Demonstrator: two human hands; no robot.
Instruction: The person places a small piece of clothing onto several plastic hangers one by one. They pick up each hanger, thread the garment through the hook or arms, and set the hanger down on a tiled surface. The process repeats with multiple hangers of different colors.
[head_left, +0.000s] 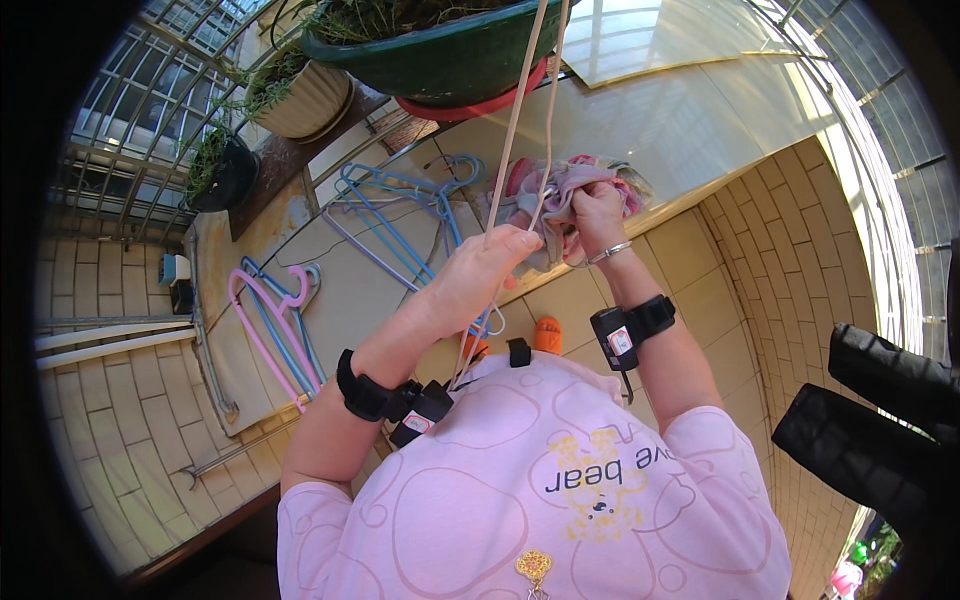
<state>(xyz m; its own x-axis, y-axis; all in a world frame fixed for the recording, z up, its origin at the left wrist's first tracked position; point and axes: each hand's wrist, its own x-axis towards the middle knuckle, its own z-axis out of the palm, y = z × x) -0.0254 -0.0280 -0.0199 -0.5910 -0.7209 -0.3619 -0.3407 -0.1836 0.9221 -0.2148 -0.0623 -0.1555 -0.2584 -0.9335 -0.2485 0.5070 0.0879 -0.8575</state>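
Observation:
My right hand (600, 214) pinches a bunched pink, grey and white cloth (559, 187) above the edge of the tiled ledge (360, 277). My left hand (484, 274) is at the cloth's near left side, its fingers partly hidden; whether it grips anything cannot be told. Two pale cords (517, 112) run down from the top of the view and pass behind my left hand. Left of the cloth, several blue and purple clothes hangers (397, 225) lie overlapping on the ledge. A pink hanger (262, 330) rests with blue ones further left.
A green planter (427, 64) on a red tray and a beige pot (304, 101) stand beyond the ledge, with a dark pot (229, 176) at far left. Metal window bars (150, 97) surround the space. White pipes (112, 337) run along the left wall. Orange slippers (548, 335) are below.

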